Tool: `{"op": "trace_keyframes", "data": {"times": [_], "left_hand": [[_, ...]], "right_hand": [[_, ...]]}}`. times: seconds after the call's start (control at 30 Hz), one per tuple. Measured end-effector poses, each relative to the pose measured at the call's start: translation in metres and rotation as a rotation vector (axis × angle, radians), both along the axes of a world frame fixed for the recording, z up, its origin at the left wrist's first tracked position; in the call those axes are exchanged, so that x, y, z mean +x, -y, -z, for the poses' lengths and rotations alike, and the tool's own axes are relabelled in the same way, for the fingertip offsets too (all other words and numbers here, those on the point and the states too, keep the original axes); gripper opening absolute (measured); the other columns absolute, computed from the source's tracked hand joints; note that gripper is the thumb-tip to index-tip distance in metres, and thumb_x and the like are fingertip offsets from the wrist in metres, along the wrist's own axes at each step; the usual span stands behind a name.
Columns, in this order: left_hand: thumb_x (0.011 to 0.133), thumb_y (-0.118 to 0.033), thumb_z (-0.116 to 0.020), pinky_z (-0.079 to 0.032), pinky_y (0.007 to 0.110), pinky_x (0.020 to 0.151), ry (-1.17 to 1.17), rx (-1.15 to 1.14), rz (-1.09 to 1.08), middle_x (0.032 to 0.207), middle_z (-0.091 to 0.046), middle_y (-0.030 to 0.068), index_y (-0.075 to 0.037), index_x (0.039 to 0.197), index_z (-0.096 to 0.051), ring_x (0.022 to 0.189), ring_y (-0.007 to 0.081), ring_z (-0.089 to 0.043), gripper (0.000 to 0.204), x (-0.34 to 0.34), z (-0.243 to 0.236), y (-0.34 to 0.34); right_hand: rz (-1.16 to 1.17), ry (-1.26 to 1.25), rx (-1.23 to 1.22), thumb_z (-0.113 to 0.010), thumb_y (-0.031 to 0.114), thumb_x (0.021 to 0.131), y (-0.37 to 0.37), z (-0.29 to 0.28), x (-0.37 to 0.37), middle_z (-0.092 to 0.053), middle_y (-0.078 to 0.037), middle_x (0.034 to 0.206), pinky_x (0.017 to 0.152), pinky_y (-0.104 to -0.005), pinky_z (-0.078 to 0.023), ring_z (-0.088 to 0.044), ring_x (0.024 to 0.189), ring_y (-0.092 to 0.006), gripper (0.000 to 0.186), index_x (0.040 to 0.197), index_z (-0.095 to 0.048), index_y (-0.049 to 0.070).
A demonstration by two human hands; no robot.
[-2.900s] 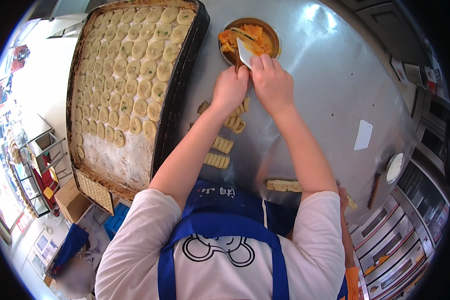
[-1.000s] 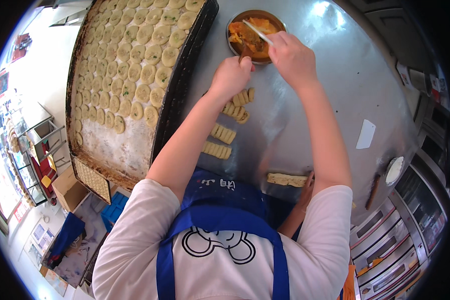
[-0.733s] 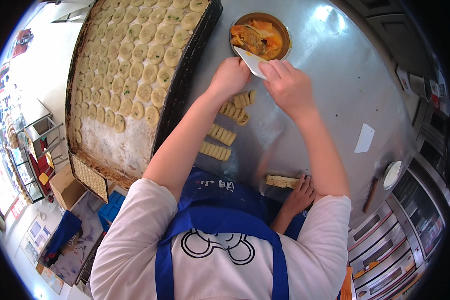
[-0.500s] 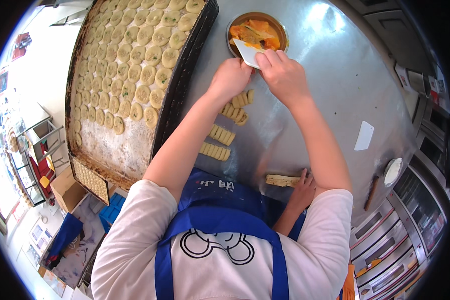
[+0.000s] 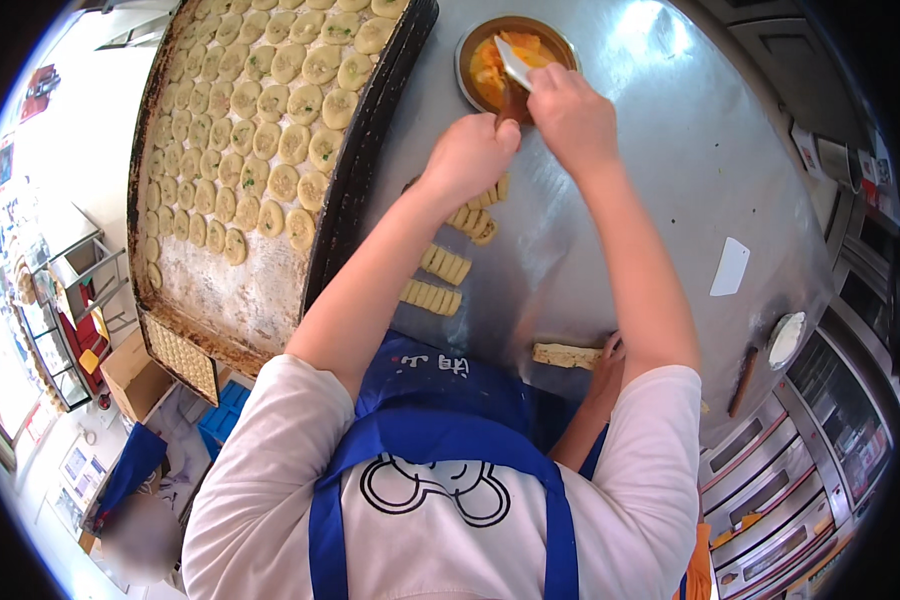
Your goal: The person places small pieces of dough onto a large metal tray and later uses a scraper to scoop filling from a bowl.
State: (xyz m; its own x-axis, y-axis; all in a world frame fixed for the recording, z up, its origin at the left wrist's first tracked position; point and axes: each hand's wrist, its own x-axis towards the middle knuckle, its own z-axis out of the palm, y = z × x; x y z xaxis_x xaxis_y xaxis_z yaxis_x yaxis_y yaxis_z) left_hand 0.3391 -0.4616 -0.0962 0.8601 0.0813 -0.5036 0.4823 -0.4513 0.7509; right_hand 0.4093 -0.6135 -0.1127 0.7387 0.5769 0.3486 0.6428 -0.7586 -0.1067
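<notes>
My right hand grips a white dough scraper, its blade dipped into a round metal bowl of wet orange-yellow mixture. Closed at the bowl's near edge, my left hand holds a brown-handled tool that reaches into the bowl; its far end cannot be made out. Below my left wrist lie several short rows of sliced dough rolls. To the left, a large dark baking tray carries many flat round dough pieces.
A co-worker's hand rests by a filled dough strip at the near table edge. On the steel table at right are another white scraper, a small bowl of white stuff and a brown stick.
The scraper has moved deeper into the bowl and tilted more upright. My left hand has shifted slightly right, showing the brown handle. A person has come into view at lower left.
</notes>
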Motion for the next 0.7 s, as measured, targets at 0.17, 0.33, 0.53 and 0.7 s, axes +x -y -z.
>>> {"op": "trace_keyframes", "data": {"times": [0.17,0.33,0.53,0.7], "left_hand": [[0.093,-0.032,-0.046,-0.050,0.045,0.084,-0.093,0.038,0.057,0.087,-0.068,0.0235,0.003,0.089,-0.066,0.089,0.0390,-0.065,0.041,0.005,-0.019,-0.004],[0.093,-0.036,-0.047,-0.053,0.045,0.080,-0.051,0.281,0.241,0.085,-0.069,0.0205,0.000,0.087,-0.070,0.086,0.0375,-0.067,0.043,0.014,-0.032,-0.013],[0.094,-0.037,-0.048,-0.055,0.044,0.077,-0.052,0.359,0.327,0.084,-0.071,0.0173,-0.001,0.086,-0.071,0.082,0.0342,-0.069,0.044,0.021,-0.051,-0.013],[0.096,-0.035,-0.047,-0.055,0.042,0.073,0.037,0.519,0.375,0.082,-0.071,0.0150,-0.002,0.085,-0.071,0.079,0.0328,-0.070,0.042,0.016,-0.048,-0.012]], "right_hand": [[-0.018,-0.035,0.058,-0.066,0.010,0.078,0.005,-0.006,0.007,-0.059,0.000,0.083,0.058,-0.0330,-0.055,-0.064,0.078,-0.0174,0.015,0.092,-0.061,0.011],[-0.171,0.067,0.036,-0.065,0.012,0.078,0.000,-0.038,-0.026,-0.054,0.001,0.077,0.049,-0.0295,-0.051,-0.059,0.071,-0.0142,0.012,0.086,-0.057,0.011],[-0.132,0.211,-0.064,-0.065,0.010,0.075,0.005,-0.038,-0.022,-0.051,0.002,0.075,0.046,-0.0252,-0.047,-0.055,0.068,-0.0118,0.014,0.084,-0.055,0.012],[-0.122,0.191,-0.044,-0.064,0.009,0.075,0.009,-0.035,-0.010,-0.052,0.003,0.076,0.046,-0.0258,-0.048,-0.057,0.068,-0.0116,0.012,0.082,-0.055,0.012]]}}
